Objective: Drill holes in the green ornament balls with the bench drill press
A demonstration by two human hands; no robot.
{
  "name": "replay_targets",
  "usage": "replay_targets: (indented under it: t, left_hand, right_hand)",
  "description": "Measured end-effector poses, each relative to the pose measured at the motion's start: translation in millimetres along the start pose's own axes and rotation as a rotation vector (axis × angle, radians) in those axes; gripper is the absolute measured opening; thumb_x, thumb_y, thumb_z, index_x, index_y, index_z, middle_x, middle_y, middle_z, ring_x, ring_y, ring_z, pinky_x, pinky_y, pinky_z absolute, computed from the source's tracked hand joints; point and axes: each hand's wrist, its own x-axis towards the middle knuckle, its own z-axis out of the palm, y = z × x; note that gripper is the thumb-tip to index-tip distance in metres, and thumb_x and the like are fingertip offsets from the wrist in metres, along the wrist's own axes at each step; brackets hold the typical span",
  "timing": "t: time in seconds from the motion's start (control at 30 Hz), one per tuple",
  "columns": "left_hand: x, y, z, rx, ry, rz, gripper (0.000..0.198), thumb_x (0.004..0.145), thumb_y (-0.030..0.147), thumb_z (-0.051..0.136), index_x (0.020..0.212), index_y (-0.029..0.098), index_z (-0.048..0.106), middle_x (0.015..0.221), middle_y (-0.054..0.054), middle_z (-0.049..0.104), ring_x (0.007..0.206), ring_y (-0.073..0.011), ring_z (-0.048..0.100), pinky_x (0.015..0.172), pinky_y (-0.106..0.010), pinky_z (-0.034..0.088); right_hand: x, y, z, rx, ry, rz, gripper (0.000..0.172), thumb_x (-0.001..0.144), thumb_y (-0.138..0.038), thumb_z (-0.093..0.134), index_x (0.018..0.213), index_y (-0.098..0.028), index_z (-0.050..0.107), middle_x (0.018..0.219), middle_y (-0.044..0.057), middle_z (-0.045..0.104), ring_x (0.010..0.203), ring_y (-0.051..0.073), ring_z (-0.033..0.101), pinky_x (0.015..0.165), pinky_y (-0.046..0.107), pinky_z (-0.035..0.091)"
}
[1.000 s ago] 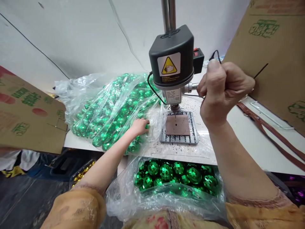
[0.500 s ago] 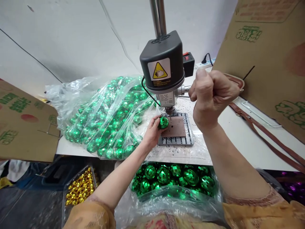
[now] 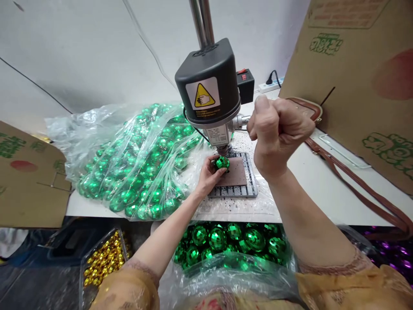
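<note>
Between the thumb and fingers of my left hand [image 3: 208, 176] is a shiny green faceted ball [image 3: 222, 162]. It sits right under the chuck [image 3: 223, 149] of a small black drill press [image 3: 206, 86], over a brown board [image 3: 237, 172] on the slotted metal base [image 3: 250, 189]. The ball hides the drill bit, so I cannot tell whether it touches. My right hand [image 3: 279, 133] is closed at the right side of the machine, around its feed handle [image 3: 241, 120]; the fingers cover most of the handle.
A clear bag of green balls [image 3: 135, 168] lies left on the white table [image 3: 335, 189]. More faceted balls [image 3: 232, 239] fill a plastic-lined container at my lap. Cardboard boxes [image 3: 355, 99] flank the table. A brown strap [image 3: 348, 181] lies right; gold beads [image 3: 105, 258] stand lower left.
My left hand has brought the green ball in under the chuck, where the bit and the board's hole showed before. My right hand keeps its grip. The whole view has shifted slightly.
</note>
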Motion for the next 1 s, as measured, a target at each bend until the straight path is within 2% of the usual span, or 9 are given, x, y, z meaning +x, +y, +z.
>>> replay_targets:
  t: [0.13,0.27,0.5,0.6,0.8,0.9,1.0]
  left_hand:
    - [2,-8,-0.3,0.039,-0.039,0.044,0.063,0.071,0.041,0.085,0.122,0.023,0.053,0.118,-0.009,0.062,0.106,-0.0228,0.062,0.097,-0.040,0.050]
    - [-1,-9,0.5,0.085,-0.037,0.074,0.061,0.072,0.041,0.084,0.121,0.023,0.053,0.119,-0.009,0.062,0.110,-0.0243,0.061,0.101,-0.043,0.048]
    - [-8,5,0.3,0.078,-0.056,0.006,0.054,0.077,0.040,0.080,0.122,0.025,0.055,0.124,-0.007,0.060,0.112,-0.0230,0.060,0.102,-0.041,0.046]
    - [-8,10,3.3,0.065,-0.014,-0.023,0.047,0.079,0.041,0.077,0.118,0.023,0.058,0.117,-0.007,0.062,0.107,-0.0213,0.061,0.100,-0.039,0.047]
    - [-7,6,8.2,0.041,0.016,-0.033,0.058,0.069,0.038,0.087,0.116,0.022,0.057,0.118,-0.008,0.063,0.111,-0.0227,0.061,0.103,-0.041,0.047]
    - [-7,2,8.2,0.046,0.017,-0.059,0.059,0.069,0.038,0.087,0.116,0.021,0.056,0.114,-0.007,0.064,0.109,-0.0228,0.062,0.104,-0.043,0.047]
    - [-7,1,8.2,0.060,0.032,-0.056,0.059,0.067,0.037,0.088,0.114,0.020,0.057,0.112,-0.007,0.064,0.107,-0.0224,0.062,0.103,-0.043,0.047]
  right_hand:
    - [-1,1,0,0.044,0.015,0.005,0.049,0.095,-0.028,0.055,0.052,-0.018,0.034,0.048,-0.006,0.032,0.043,0.003,0.034,0.047,0.027,0.025]
    - [-1,0,1,0.078,0.018,0.005,0.047,0.094,-0.023,0.056,0.052,-0.017,0.036,0.048,-0.007,0.032,0.043,0.003,0.036,0.047,0.027,0.024]
    - [-2,0,0,-0.051,0.016,0.014,0.054,0.095,-0.040,0.054,0.051,-0.019,0.030,0.047,-0.005,0.031,0.043,0.004,0.032,0.047,0.027,0.027]
    - [-2,0,0,-0.071,0.013,0.033,0.056,0.095,-0.045,0.053,0.051,-0.019,0.029,0.048,-0.005,0.029,0.044,0.004,0.032,0.047,0.028,0.028]
    - [-1,1,0,-0.059,0.008,0.030,0.058,0.094,-0.049,0.053,0.051,-0.019,0.027,0.048,-0.005,0.027,0.043,0.004,0.031,0.046,0.028,0.027]
    - [-2,2,0,-0.045,0.008,0.026,0.057,0.094,-0.046,0.053,0.051,-0.020,0.027,0.047,-0.005,0.030,0.042,0.005,0.030,0.046,0.028,0.026]
    - [-1,1,1,0.019,0.014,0.016,0.053,0.094,-0.036,0.056,0.050,-0.019,0.032,0.045,-0.006,0.032,0.041,0.005,0.030,0.045,0.029,0.024]
